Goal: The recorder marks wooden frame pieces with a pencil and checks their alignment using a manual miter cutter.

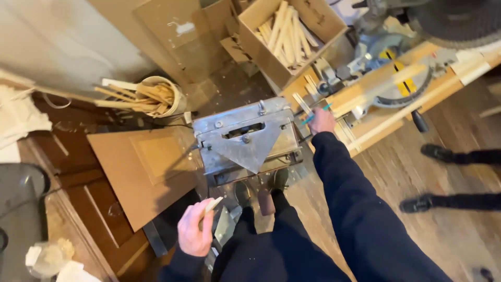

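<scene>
A short wood piece (211, 205) is gripped in the closed left hand (194, 230), low beside the metal machine (246, 140). Thin wood strips (301, 103) and a teal pencil (318, 113) are clasped by the right hand (321, 121) at the saw counter (365, 112). A box of sticks (286, 32) sits beyond; another person's shoes (437, 152) stand nearby.

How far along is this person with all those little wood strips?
Done, it seems: a cardboard box already holds many cut strips. In hand: the left hand holds one short strip; the right hand reaches for thin sticks and a teal pencil. Left: long strips wait in a basket.
</scene>
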